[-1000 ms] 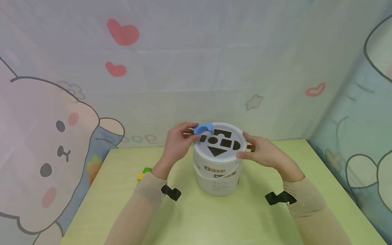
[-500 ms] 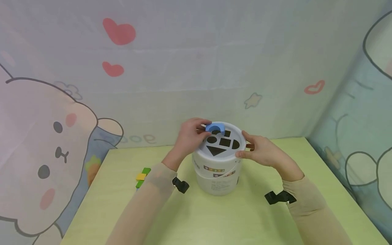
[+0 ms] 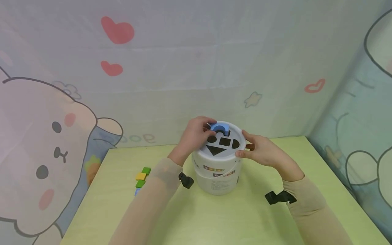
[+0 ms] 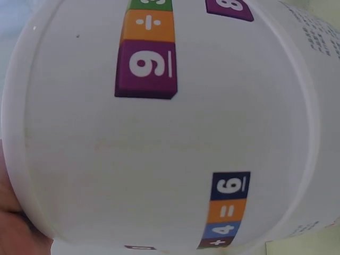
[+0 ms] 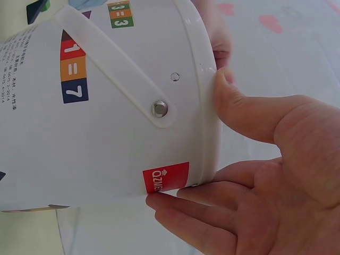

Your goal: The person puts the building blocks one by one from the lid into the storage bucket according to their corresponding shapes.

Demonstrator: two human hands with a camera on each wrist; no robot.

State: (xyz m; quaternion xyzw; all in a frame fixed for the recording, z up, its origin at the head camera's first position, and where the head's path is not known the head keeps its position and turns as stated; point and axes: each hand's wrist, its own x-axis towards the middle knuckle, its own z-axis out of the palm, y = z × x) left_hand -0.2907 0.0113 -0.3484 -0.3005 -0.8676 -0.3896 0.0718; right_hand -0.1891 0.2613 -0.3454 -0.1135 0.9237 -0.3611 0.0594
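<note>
A white bucket (image 3: 215, 185) stands upright on the table, its lid (image 3: 228, 153) cut with dark shaped holes. My left hand (image 3: 196, 134) pinches a blue arch-shaped block (image 3: 222, 125) by its left end, over the far part of the lid. The block covers part of the hole beneath; I cannot tell whether it has entered. My right hand (image 3: 261, 150) holds the bucket's right rim. In the right wrist view its thumb (image 5: 249, 114) presses the lid edge while the fingers (image 5: 207, 212) touch the side near a red label. The left wrist view shows mostly bucket wall (image 4: 133, 159).
Left of the bucket, a green block (image 3: 146, 170), a yellow block (image 3: 141, 176), another green block (image 3: 140, 183) and a blue block (image 3: 137, 191) lie in a row, the last partly behind my left sleeve. A printed cloth (image 3: 183, 68) hangs behind the table (image 3: 220, 217).
My left hand has carried the blue arch block rightward, from the lid's left edge to above its far holes. More of the loose blocks show now. My right hand stays at the rim.
</note>
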